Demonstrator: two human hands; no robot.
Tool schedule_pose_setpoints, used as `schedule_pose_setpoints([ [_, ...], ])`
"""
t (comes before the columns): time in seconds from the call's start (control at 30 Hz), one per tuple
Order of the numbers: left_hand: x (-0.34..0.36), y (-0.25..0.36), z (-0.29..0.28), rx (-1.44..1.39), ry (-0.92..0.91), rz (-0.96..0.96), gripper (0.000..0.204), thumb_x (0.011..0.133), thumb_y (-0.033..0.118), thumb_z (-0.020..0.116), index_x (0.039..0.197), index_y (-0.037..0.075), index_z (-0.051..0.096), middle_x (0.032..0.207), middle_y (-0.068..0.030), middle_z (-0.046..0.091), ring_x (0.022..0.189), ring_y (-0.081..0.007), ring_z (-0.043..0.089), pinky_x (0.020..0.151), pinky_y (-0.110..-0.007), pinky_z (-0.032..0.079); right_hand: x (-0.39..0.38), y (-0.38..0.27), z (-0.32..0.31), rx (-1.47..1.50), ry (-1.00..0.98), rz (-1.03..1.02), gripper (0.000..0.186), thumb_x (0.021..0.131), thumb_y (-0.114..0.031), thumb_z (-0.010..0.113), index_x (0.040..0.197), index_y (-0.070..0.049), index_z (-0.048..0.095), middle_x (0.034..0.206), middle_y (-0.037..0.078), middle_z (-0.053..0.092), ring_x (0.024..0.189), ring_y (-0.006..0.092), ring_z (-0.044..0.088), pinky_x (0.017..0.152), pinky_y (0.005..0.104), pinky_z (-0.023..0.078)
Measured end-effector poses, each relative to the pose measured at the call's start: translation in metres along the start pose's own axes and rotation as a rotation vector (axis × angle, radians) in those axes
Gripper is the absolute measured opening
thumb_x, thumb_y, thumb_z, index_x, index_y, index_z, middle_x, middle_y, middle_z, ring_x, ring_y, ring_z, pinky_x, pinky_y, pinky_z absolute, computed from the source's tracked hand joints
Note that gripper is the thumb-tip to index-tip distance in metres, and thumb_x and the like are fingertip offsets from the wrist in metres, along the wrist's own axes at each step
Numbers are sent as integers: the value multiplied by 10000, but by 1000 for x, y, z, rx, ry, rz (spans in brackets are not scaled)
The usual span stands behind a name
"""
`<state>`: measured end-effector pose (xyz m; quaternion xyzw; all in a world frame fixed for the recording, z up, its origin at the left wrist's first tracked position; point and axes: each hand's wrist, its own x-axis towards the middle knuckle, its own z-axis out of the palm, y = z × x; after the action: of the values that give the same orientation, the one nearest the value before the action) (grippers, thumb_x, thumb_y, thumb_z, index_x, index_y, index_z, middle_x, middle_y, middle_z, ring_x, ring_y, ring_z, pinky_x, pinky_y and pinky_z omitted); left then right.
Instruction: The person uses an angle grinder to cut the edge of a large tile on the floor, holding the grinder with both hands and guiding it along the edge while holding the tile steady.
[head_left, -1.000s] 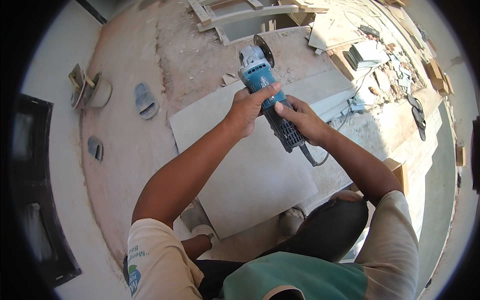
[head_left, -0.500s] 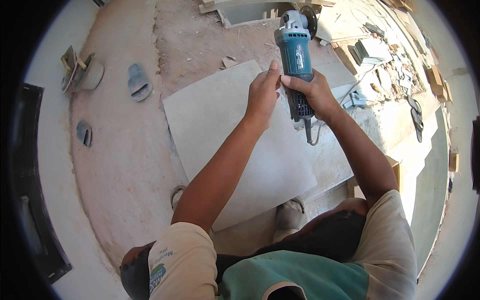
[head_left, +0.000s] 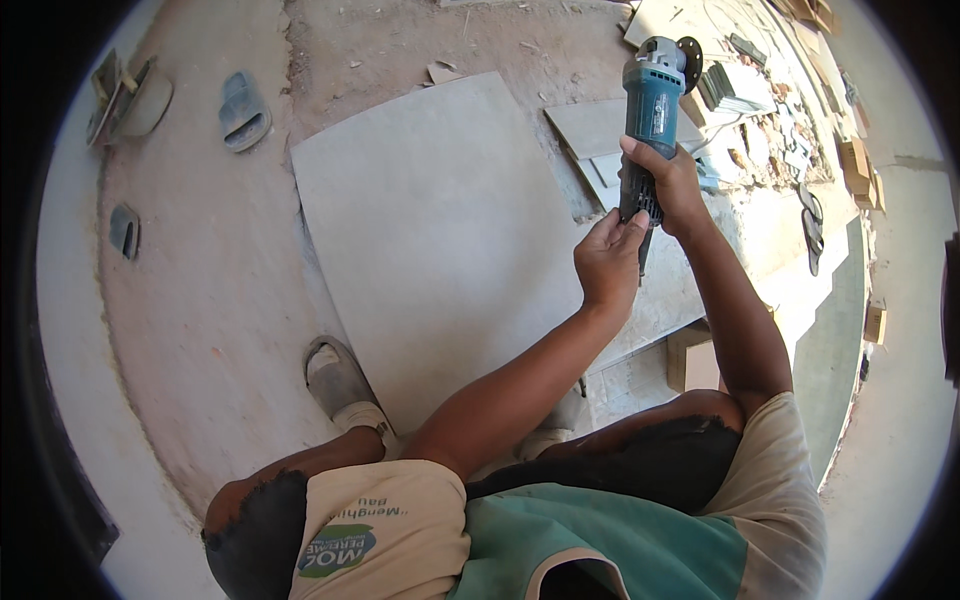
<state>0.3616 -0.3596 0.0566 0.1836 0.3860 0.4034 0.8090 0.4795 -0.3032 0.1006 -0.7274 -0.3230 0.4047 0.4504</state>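
A teal and black angle grinder [head_left: 650,105] with a dark disc at its head is held upright in the picture, right of a large pale square tile [head_left: 420,250]. My right hand [head_left: 672,190] is closed round its body, thumb across it. My left hand [head_left: 608,262] is at the grinder's rear end, thumb and fingers closed on it near where the cord leaves, partly hiding that end. My feet, one in a grey slipper [head_left: 338,378], are by the tile's lower edge.
Smaller boards [head_left: 575,130] lie behind the tile. Stacked tiles [head_left: 730,90], rubble [head_left: 795,140] and black flip-flops [head_left: 810,225] are at the right, cardboard boxes [head_left: 855,165] beyond. At the left are grey sandals [head_left: 245,110] and a bucket with tools [head_left: 140,100] by the wall.
The grinder has moved to the right and turned more upright. My left hand shifted from its body, loosened, and now grips the rear end. My right hand keeps hold.
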Motion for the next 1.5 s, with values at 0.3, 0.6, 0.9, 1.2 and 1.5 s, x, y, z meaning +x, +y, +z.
schedule_pose_setpoints([
  [0.3,1,-12,10,69,98,9,513,875,284,768,1175,-85,574,967,-88,664,797,-93,573,674,-234,471,-1,8,-15,20,18,19,426,797,-351,775,945,1,587,773,85,613,639,171,613,610,305,521],
  [0.6,22,-17,1,72,137,60,528,862,295,782,1135,-87,540,925,-98,649,748,-108,586,658,-227,483,13,8,-3,77,-45,45,396,807,-350,761,927,-15,588,737,79,612,571,156,587,554,290,496],
  [0.9,49,-21,-80,799,103,491,635,768,456,819,1117,-25,593,962,-165,646,873,-256,637,759,-366,517,34,20,21,8,-113,111,388,806,-344,765,926,-20,588,726,58,600,535,136,566,502,283,475],
  [1.2,45,29,-212,1903,6,-103,1471,551,716,812,1542,17,-22,1537,-377,-144,1449,-474,-183,1105,-667,-68,109,28,74,-26,-194,219,490,712,-352,843,927,32,627,813,96,623,655,174,610,598,316,502],
  [1.5,51,20,-210,1947,-64,-220,1510,590,739,774,1505,-22,-156,1478,-415,-269,1382,-516,-317,1049,-673,-179,181,66,139,-151,-262,184,881,613,-430,873,1168,181,565,1132,266,629,1050,325,635,873,359,499],
])
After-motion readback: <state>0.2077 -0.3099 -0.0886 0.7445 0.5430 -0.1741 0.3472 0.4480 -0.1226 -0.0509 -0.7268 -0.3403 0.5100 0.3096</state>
